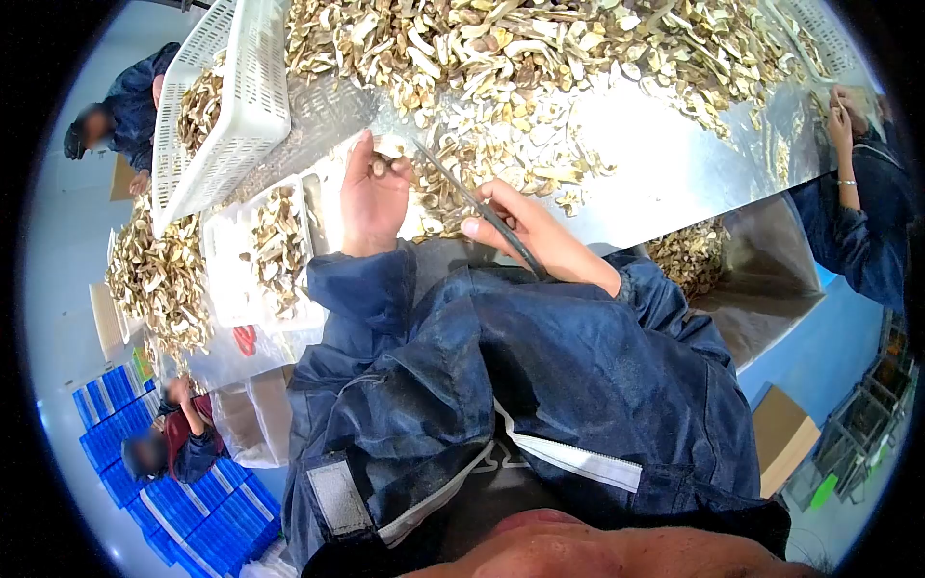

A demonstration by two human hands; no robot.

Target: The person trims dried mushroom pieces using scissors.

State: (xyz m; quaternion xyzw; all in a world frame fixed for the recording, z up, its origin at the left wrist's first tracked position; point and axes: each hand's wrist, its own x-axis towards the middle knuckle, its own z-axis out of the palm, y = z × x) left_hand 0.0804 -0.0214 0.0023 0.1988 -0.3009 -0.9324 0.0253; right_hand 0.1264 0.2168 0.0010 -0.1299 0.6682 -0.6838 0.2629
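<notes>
My left hand (374, 200) is palm up over the near edge of the metal table, its fingers curled around a pale mushroom slice (389, 146). A slim knife (472, 198) is gripped in my right hand (535, 231), its narrow blade angled up and left toward the left hand. The blade's tip is close to the slice; whether they touch I cannot tell. Just beyond both hands lie loose dried mushroom slices (520, 154), and a thick heap of mushroom slices (540, 48) covers the far side.
Left of me are a white perforated basket (255, 91) holding slices and a white tray (231, 289). Below the table's right edge stands a lined carton (771, 270) of mushroom pieces. Co-workers are at the left and right (858, 222). Blue boxes (207, 515) are stacked lower left.
</notes>
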